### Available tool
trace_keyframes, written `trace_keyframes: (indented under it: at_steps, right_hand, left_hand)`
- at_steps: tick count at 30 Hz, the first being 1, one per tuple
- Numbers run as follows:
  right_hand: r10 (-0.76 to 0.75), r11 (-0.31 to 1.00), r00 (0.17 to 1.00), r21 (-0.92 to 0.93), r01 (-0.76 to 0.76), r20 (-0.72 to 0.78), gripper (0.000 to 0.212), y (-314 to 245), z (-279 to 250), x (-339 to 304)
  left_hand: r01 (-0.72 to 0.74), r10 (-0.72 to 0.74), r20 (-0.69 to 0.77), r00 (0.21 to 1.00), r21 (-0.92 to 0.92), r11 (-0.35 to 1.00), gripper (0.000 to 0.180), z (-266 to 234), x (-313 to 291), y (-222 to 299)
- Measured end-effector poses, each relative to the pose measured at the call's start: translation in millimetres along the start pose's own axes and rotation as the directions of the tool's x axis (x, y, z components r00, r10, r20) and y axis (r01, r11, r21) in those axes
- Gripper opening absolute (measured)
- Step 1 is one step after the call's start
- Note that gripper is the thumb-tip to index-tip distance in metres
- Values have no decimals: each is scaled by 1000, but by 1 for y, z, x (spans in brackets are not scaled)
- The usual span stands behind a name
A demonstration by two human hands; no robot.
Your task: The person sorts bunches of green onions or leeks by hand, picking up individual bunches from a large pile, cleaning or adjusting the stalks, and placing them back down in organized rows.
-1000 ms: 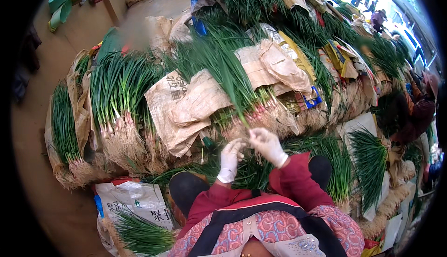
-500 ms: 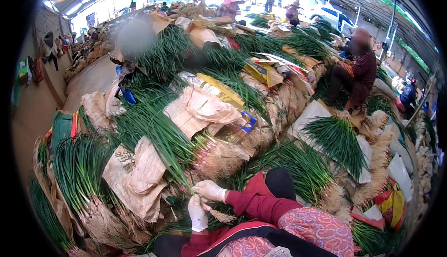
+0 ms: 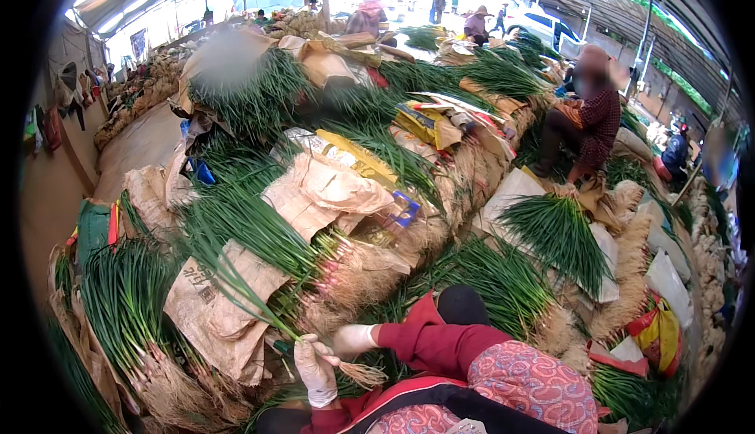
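My left hand (image 3: 317,369), in a white glove, is closed around a green onion (image 3: 277,322). Its long leaves slant up to the far left over a tan woven sack (image 3: 220,308), and its pale stringy roots stick out on the right side of the fist. Beside those roots is my right hand (image 3: 354,340), also gloved in white and smeared by motion, so its fingers cannot be made out. Just beyond both hands lies a thick row of green onions (image 3: 244,222), with their reddish bulbs and tangled roots toward me.
More green onions (image 3: 126,292) are heaped at left, and others (image 3: 503,285) lie right of my knee. A crumpled tan sack (image 3: 326,194) covers part of the pile. A person (image 3: 586,119) in a checked top sits at far right, behind a spread bunch (image 3: 558,233).
My right hand has come away from the green onion and now blurs just right of the left hand. The left hand has shifted slightly left, still gripping it, and the leaves have swung left.
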State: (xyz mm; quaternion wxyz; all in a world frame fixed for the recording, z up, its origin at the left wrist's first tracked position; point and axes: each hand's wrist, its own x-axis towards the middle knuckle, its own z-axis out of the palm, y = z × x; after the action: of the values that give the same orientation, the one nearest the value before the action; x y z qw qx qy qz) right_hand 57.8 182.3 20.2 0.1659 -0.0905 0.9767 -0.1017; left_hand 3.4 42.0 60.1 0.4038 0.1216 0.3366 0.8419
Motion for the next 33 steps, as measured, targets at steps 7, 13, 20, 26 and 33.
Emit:
trace_keyframes:
  at_steps: [7,13,20,26,33]
  right_hand:
    - [364,921,662,149,-359,-655,24,50,-38,-17]
    - [798,602,497,446,-662,-340,29,96,-32,20]
    - [819,542,497,675,-501,-289,27,98,-38,3]
    - [633,655,689,718,-234,-353,19,-17,-48,-34]
    - [631,502,734,853,-140,-250,36,-6,-11,-18]
  left_hand:
    - [190,-195,-30,980,-115,975,43,4,11,-12]
    - [268,-271,28,962,-275,923,38,-27,11,-18]
    - [292,-303,-78,950,-123,948,34,-24,14,-18]
    - [233,-212,-258,943,53,971,32,-23,17,-18]
    - [291,-249,-284,926,114,950,25,-18,14,-25]
